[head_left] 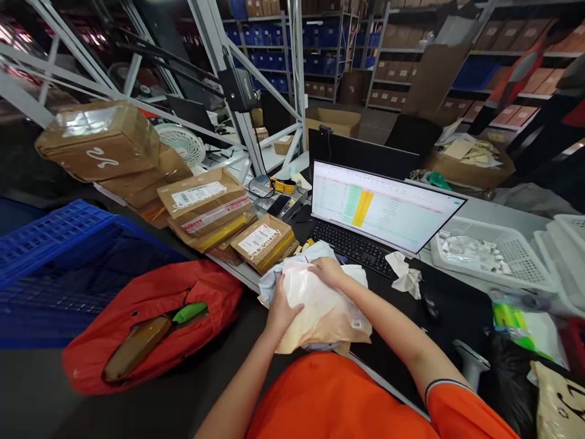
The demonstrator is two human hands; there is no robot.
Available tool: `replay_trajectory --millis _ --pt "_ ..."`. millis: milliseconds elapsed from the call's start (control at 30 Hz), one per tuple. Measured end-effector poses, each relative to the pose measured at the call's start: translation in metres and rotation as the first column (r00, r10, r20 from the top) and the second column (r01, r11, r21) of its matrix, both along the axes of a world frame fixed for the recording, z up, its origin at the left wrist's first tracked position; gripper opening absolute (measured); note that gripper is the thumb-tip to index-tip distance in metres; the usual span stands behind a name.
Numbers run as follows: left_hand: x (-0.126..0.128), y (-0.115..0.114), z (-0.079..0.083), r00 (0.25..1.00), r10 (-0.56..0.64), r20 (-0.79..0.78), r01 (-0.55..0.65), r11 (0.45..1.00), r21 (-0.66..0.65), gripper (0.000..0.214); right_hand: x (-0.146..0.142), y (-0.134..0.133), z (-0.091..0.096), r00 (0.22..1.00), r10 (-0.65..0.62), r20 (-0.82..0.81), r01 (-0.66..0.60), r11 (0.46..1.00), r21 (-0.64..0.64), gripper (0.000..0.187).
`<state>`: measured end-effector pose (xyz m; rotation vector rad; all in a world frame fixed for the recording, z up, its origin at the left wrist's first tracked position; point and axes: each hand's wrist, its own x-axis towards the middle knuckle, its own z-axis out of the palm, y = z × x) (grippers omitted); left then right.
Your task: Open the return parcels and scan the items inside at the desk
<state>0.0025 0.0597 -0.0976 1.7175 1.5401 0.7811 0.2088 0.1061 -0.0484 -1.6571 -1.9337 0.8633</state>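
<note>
A pale white and cream mailing bag lies over a stack of other soft packages at the desk's front edge, right in front of my orange shirt. My left hand grips its left side, thumb on top and fingers along the edge. At the bag's upper edge, my right hand has its fingers curled against the plastic. Part of a light blue package shows beneath, on the left. What the bag contains is hidden.
Taped cardboard boxes are stacked left of my hands. Behind them stand a keyboard and a lit monitor. A mouse, a scanner and a white basket are right. An open red sack and blue crate are left.
</note>
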Motion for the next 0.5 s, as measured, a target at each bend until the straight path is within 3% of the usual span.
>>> replay_trajectory --millis 100,167,233,367,433,500 --pt "-0.006 -0.017 -0.027 0.994 0.109 0.016 -0.107 0.989 -0.100 0.079 0.010 -0.013 -0.034 0.996 -0.087 0.016 0.085 0.989 0.125 0.020" --pt "-0.011 -0.027 -0.032 0.991 0.135 -0.016 -0.136 0.982 -0.131 0.055 0.036 -0.038 -0.051 0.977 -0.215 0.013 0.208 0.957 0.204 0.030" --pt "-0.016 -0.033 -0.035 0.990 0.105 -0.096 -0.114 0.989 -0.098 0.026 0.077 -0.075 -0.065 0.916 -0.399 0.024 0.382 0.891 0.245 0.037" --pt "-0.028 -0.038 -0.049 0.969 0.059 -0.242 -0.034 0.994 0.104 0.032 0.169 -0.183 -0.084 0.652 -0.748 0.122 0.714 0.660 0.233 0.037" --pt "-0.032 -0.036 -0.056 0.968 0.071 -0.239 -0.018 0.976 0.216 0.035 0.202 -0.240 -0.087 0.459 -0.867 0.195 0.841 0.495 0.221 0.041" --pt "-0.034 -0.032 -0.059 0.974 0.114 -0.198 -0.052 0.954 0.295 0.037 0.223 -0.288 -0.089 0.231 -0.935 0.267 0.932 0.292 0.213 0.052"
